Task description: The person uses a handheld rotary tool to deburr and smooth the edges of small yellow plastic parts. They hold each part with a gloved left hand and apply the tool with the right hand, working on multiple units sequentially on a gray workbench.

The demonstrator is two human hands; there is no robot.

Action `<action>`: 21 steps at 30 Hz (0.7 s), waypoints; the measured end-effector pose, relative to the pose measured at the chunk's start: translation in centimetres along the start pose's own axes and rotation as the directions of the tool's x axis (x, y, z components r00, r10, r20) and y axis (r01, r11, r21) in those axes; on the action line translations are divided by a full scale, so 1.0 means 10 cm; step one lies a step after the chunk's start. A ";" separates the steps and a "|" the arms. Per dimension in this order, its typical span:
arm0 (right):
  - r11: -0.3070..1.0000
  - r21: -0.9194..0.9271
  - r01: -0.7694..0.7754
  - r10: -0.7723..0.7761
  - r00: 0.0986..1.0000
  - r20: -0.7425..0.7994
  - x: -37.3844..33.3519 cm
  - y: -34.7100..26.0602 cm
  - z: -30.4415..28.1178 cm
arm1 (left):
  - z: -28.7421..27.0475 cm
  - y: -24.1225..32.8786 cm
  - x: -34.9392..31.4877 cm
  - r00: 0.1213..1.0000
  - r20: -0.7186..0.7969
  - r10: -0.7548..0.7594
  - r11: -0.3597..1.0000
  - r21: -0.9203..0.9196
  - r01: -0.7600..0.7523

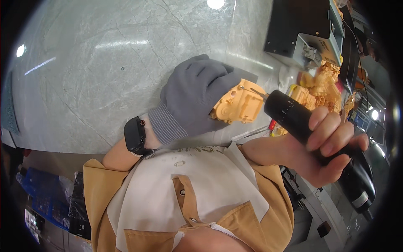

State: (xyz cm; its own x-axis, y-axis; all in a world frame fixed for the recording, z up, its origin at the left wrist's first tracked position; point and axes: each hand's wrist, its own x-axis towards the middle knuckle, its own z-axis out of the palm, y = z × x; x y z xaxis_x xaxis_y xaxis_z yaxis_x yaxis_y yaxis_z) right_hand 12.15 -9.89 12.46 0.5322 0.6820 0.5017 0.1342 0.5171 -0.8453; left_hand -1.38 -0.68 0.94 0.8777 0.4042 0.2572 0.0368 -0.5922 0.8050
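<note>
Nearest my view was the tan and white top (184,166), and above it a black watch (134,135) sat on the left wrist, just beside the ribbed cuff of a grey glove (168,122). Inside that glove my left grip (195,90) was closed around the edge of the yellow part (243,103), which I had in front of the chest, its moulded face showing. My bare right grip (331,140) was wrapped around the black screwdriver (289,113), tilted so that its bit pointed left at the part's upper edge; I could not tell whether the tip touched. The grey, veined surface (84,84) spread out to the left and beyond. Farther off on the right, yellow pieces (323,90) lay heaped near a dark box (294,27). At lower left, beyond the surface's edge, stood a blue crate (44,195).
</note>
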 end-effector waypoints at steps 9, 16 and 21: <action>0.994 -0.065 -0.085 0.091 0.990 0.105 0.03 0.05 0.06 | 0.05 -0.02 -0.05 0.999 -0.031 -0.008 1.000 -0.020 0.007; 0.993 -0.069 -0.091 0.098 0.989 0.108 0.04 0.06 0.07 | 0.05 0.00 -0.06 0.997 -0.059 -0.057 0.994 -0.100 0.051; 0.995 -0.053 -0.081 0.087 0.987 0.131 0.01 0.05 0.08 | 0.03 -0.01 -0.05 0.998 -0.041 -0.050 0.994 -0.096 0.046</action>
State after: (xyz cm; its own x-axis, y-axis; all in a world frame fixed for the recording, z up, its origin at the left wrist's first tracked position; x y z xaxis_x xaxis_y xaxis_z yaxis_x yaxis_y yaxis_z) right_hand 11.62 -9.11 12.25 0.4273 0.7865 0.4460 0.1351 0.4322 -0.8916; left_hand -1.65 -1.05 0.57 0.8545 0.4616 0.2383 0.0313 -0.5036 0.8634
